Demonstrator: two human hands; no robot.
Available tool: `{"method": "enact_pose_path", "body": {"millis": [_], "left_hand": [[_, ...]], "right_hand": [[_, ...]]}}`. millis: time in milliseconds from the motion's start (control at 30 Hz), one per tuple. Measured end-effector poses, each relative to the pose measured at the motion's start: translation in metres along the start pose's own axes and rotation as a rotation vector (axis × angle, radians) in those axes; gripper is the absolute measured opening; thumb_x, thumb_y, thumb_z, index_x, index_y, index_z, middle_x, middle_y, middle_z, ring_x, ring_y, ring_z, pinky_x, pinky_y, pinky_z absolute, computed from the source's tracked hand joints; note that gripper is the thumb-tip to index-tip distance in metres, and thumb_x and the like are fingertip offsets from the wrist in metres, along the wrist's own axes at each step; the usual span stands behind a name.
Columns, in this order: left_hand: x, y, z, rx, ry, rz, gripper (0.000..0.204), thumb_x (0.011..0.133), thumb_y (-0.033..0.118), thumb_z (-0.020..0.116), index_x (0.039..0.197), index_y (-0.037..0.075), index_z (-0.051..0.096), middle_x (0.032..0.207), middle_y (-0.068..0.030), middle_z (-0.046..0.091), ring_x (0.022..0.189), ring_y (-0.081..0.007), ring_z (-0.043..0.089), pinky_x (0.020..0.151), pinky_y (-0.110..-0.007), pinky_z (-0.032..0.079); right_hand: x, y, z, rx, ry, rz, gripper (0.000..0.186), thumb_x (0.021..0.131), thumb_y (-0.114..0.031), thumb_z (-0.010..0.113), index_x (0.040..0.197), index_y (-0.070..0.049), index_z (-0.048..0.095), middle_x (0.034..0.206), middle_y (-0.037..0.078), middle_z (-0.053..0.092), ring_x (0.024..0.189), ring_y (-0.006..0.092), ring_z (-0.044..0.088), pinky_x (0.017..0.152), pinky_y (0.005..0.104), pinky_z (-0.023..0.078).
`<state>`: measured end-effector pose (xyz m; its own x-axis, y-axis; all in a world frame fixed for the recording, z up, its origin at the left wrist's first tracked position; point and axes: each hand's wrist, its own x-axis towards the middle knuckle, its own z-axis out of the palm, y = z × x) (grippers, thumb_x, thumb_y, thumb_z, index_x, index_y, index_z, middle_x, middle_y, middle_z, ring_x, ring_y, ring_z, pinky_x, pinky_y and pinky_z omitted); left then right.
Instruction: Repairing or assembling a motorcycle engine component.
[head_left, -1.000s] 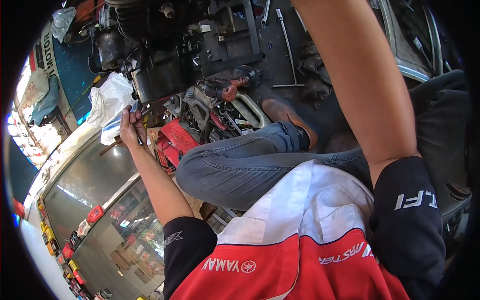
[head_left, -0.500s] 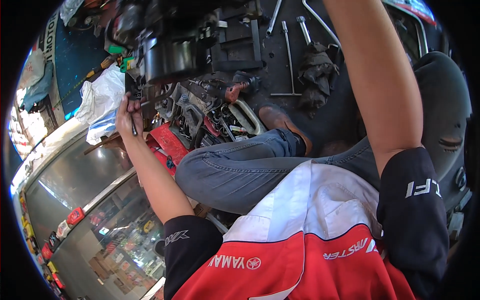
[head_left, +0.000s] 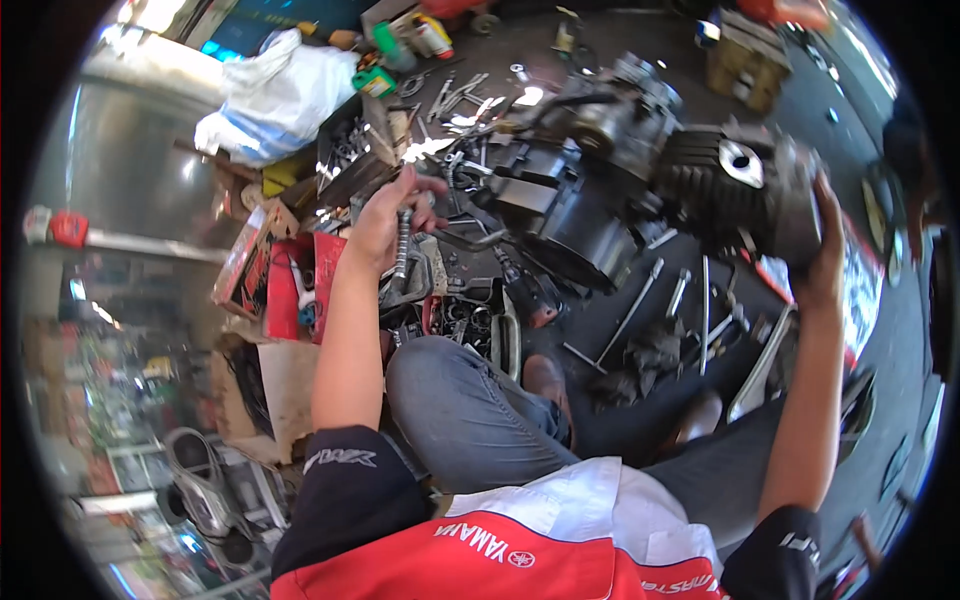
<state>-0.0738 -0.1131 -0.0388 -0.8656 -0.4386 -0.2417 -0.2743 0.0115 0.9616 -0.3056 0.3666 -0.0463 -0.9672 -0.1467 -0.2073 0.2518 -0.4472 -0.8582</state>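
Note:
A motorcycle engine with a black round cover lies in front of me, its finned cylinder pointing right. My right hand grips the outer end of the cylinder, with the fingers along its far side. On the left, my left hand is closed around a metal tool with a ridged handle, held apart from the engine. Its exact kind is hard to make out. Under that hand are tools and dark parts in an open case.
Long T-handled wrenches and a dark rag lie on the floor before my feet. Left are a tool box, a white bag and a glass cabinet. A wooden block stands far right.
The view has swung, so the whole engine now shows. My right hand, out of sight before, is now on the cylinder. The left still holds a tool, now near the open case.

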Motion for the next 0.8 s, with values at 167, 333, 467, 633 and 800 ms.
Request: {"method": "enact_pose_path", "body": {"millis": [167, 333, 467, 633, 800], "left_hand": [[0.099, -0.019, -0.007, -0.128, -0.091, -0.144, 0.081, 0.099, 0.071, 0.05, 0.135, -0.001, 0.056, 0.117, -0.0126, 0.064, 0.112, -0.0248, 0.063, 0.099, -0.042, 0.052], [0.185, -0.042, 0.023, -0.062, -0.293, -0.175, 0.093, 0.092, 0.075, 0.057, 0.138, -0.005, 0.052, 0.133, -0.0178, 0.058, 0.124, -0.0278, 0.057, 0.107, -0.041, 0.047], [0.194, -0.039, 0.047, -0.117, -0.571, -0.203, 0.088, 0.093, 0.071, 0.061, 0.147, 0.003, 0.044, 0.137, -0.0125, 0.059, 0.129, -0.0241, 0.055, 0.1, -0.038, 0.049], [0.162, -0.053, 0.068, -0.133, -0.026, -0.209, 0.121, 0.083, 0.051, 0.086, 0.155, 0.002, 0.002, 0.13, -0.0263, 0.056, 0.121, -0.0328, 0.058, 0.097, -0.046, 0.056], [0.163, -0.069, 0.087, -0.375, -0.386, -0.14, 0.088, 0.093, 0.073, 0.057, 0.152, 0.008, 0.045, 0.146, -0.0056, 0.056, 0.136, -0.0222, 0.051, 0.112, -0.037, 0.039]], "right_hand": [[0.005, 0.013, -0.019, 0.004, 0.016, 0.006, 0.065, 0.104, -0.05, 0.05, 0.158, -0.013, 0.042, 0.154, 0.008, 0.051, 0.138, 0.0264, 0.053, 0.115, 0.0466, 0.043], [-0.004, 0.018, -0.02, 0.09, 0.12, -0.011, 0.071, 0.102, -0.058, 0.047, 0.161, -0.02, 0.036, 0.16, 0.007, 0.044, 0.146, 0.0295, 0.043, 0.119, 0.0513, 0.037], [-0.012, 0.027, -0.024, 0.144, 0.179, 0.009, 0.078, 0.096, -0.065, 0.051, 0.157, -0.017, 0.04, 0.155, 0.011, 0.048, 0.143, 0.0334, 0.045, 0.119, 0.0556, 0.037], [-0.015, 0.046, -0.052, 0.193, 0.105, 0.026, 0.082, 0.095, -0.067, 0.051, 0.157, -0.016, 0.038, 0.155, 0.013, 0.047, 0.143, 0.0361, 0.045, 0.119, 0.0585, 0.035], [-0.01, 0.047, -0.081, 0.208, 0.054, 0.122, 0.084, 0.094, -0.068, 0.051, 0.157, -0.014, 0.038, 0.153, 0.014, 0.05, 0.141, 0.037, 0.047, 0.118, 0.0588, 0.037]]}}
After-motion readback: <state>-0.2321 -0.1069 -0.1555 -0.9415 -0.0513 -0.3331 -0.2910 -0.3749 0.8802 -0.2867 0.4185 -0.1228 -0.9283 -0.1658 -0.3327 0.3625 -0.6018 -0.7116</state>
